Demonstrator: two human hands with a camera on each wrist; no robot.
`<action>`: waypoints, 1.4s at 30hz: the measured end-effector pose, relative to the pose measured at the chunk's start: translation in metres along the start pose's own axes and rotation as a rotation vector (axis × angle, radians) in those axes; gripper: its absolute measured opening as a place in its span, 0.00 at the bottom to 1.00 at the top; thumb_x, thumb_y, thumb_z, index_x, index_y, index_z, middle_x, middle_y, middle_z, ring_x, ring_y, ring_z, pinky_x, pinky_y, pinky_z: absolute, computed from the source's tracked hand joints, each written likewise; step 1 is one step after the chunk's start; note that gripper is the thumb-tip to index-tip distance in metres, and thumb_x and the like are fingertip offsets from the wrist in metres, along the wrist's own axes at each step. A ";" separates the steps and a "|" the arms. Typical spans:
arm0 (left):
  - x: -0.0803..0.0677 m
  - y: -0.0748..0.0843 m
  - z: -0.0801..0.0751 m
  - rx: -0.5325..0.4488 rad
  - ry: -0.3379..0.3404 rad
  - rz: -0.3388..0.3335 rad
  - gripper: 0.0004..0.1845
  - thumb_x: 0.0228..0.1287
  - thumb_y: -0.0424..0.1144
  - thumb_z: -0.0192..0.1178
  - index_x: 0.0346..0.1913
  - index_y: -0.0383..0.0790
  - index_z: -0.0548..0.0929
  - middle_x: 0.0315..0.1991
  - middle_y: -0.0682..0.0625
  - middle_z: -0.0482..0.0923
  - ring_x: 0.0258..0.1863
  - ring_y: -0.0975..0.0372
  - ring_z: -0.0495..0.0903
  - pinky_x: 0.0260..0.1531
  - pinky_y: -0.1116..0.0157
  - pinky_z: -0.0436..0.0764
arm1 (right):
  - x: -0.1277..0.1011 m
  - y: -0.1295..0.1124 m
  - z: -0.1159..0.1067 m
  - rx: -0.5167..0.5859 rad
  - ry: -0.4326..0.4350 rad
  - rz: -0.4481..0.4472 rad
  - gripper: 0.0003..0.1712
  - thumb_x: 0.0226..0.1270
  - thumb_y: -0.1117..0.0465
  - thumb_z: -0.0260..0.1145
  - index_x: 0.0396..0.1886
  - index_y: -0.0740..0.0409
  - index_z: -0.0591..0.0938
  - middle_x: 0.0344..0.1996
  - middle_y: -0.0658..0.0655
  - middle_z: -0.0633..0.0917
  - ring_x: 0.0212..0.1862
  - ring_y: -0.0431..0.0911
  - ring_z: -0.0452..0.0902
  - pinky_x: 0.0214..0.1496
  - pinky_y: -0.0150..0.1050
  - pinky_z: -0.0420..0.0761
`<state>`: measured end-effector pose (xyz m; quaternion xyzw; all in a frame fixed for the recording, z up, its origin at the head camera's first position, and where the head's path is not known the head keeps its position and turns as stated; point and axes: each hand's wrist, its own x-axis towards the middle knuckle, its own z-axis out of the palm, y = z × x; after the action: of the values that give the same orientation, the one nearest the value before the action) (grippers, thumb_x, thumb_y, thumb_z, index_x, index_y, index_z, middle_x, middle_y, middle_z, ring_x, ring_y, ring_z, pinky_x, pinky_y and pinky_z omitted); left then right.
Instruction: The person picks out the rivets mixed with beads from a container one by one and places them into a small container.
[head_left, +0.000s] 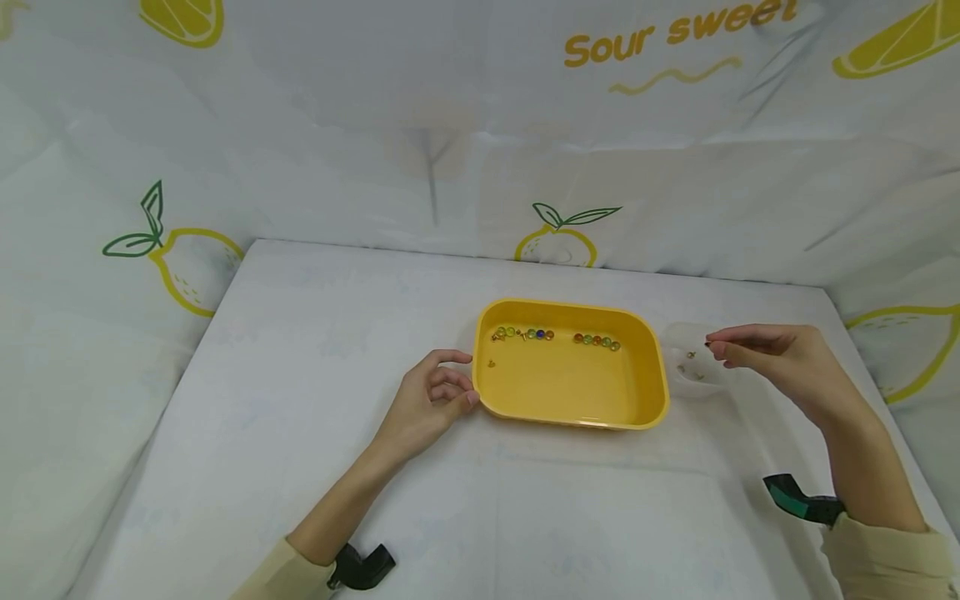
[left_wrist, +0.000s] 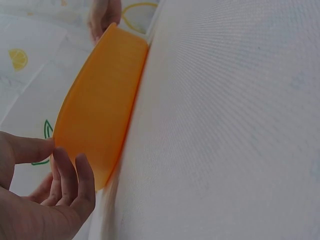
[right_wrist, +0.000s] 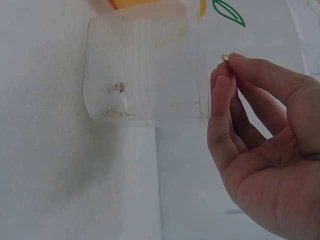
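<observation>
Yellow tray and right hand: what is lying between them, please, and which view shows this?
A clear plastic container stands between the yellow tray and the right hand, with small gold-coloured pieces inside; the head view shows it.

The right hand (head_left: 791, 360) pinches a piece (right_wrist: 225, 58) too small to identify; the head view crops both sleeves (head_left: 888, 550).

smooth, glossy plastic tray (head_left: 570, 387); clear, shiny plastic cup (right_wrist: 145, 55); glassy beads (head_left: 597, 340); matt, fabric-like tablecloth (head_left: 300, 350).

A booth-like workspace: lemon-print sheeting (head_left: 337, 125) behind and beside a white table (head_left: 300, 350).
</observation>
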<state>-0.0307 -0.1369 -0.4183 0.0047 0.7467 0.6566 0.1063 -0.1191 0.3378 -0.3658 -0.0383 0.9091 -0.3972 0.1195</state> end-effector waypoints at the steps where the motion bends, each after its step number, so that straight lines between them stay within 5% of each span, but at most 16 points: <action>1: 0.000 0.000 0.000 -0.001 0.000 -0.001 0.27 0.68 0.28 0.69 0.68 0.40 0.77 0.43 0.42 0.87 0.36 0.60 0.85 0.43 0.73 0.83 | 0.000 0.000 0.000 0.000 0.000 0.001 0.20 0.80 0.55 0.70 0.61 0.64 0.87 0.40 0.29 0.91 0.43 0.32 0.88 0.48 0.15 0.77; 29: 0.001 -0.001 0.001 -0.012 -0.009 -0.008 0.27 0.68 0.28 0.69 0.68 0.40 0.77 0.43 0.43 0.87 0.36 0.61 0.85 0.44 0.73 0.83 | -0.003 -0.001 -0.003 -0.032 0.008 0.048 0.24 0.79 0.49 0.70 0.62 0.62 0.87 0.42 0.35 0.93 0.44 0.33 0.90 0.48 0.16 0.76; 42: 0.001 -0.002 0.000 -0.015 -0.002 -0.012 0.27 0.67 0.28 0.70 0.68 0.40 0.78 0.42 0.43 0.86 0.36 0.61 0.85 0.44 0.73 0.83 | -0.001 -0.009 -0.005 0.015 0.032 -0.015 0.18 0.79 0.56 0.70 0.60 0.62 0.88 0.40 0.33 0.93 0.42 0.31 0.89 0.48 0.15 0.77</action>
<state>-0.0316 -0.1368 -0.4204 0.0004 0.7415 0.6617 0.1111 -0.1197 0.3356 -0.3563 -0.0378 0.9076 -0.4054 0.1021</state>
